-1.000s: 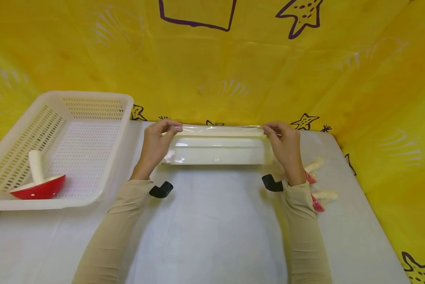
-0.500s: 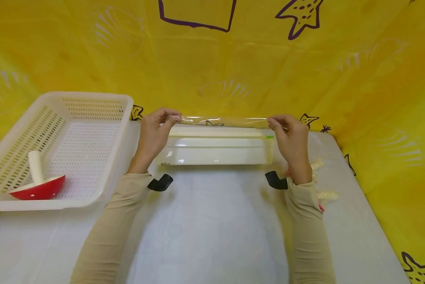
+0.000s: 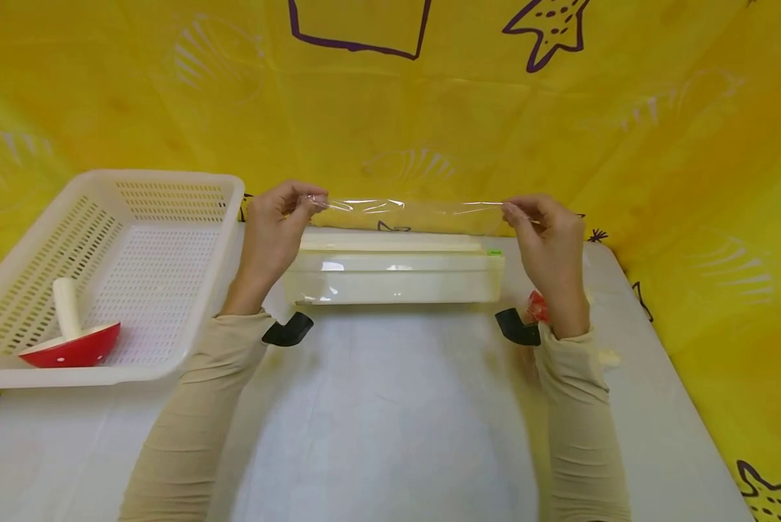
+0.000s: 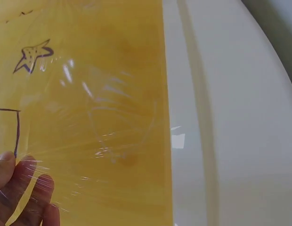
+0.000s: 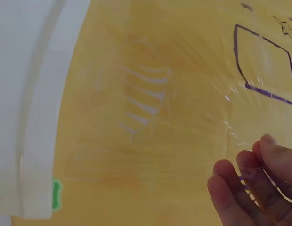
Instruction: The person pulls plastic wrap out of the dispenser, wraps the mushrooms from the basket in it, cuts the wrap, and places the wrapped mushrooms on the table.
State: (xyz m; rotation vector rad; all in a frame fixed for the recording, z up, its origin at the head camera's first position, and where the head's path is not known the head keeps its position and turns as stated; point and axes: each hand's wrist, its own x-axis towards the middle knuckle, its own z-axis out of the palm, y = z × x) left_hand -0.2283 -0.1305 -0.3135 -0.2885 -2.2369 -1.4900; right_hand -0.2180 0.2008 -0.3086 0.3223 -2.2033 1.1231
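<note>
A strip of clear cling film [image 3: 397, 206] stretches between both hands, raised above the back edge of the table. My left hand [image 3: 269, 239] pinches its left end between thumb and fingers; my right hand [image 3: 553, 250] pinches its right end likewise. Below the film lies a long white cling film dispenser [image 3: 397, 283] with a green tab [image 3: 495, 253] at its right end. In the left wrist view the film [image 4: 103, 117] fans in creases from the fingers, and in the right wrist view creases run from the right fingertips [image 5: 268, 141].
A white perforated basket [image 3: 162, 268] stands at left, holding a red, white-dotted mushroom-shaped piece [image 3: 80, 346] with a pale stem. Behind my right forearm, a red piece [image 3: 537, 306] and a pale wrapped piece [image 3: 608, 358] are partly hidden. A yellow patterned cloth [image 3: 390, 109] hangs behind the table.
Both hands have risen away from the dispenser and spread slightly apart, drawing the film up and off its top. The green tab has come into sight, and the right forearm now covers more of the wrapped pieces.
</note>
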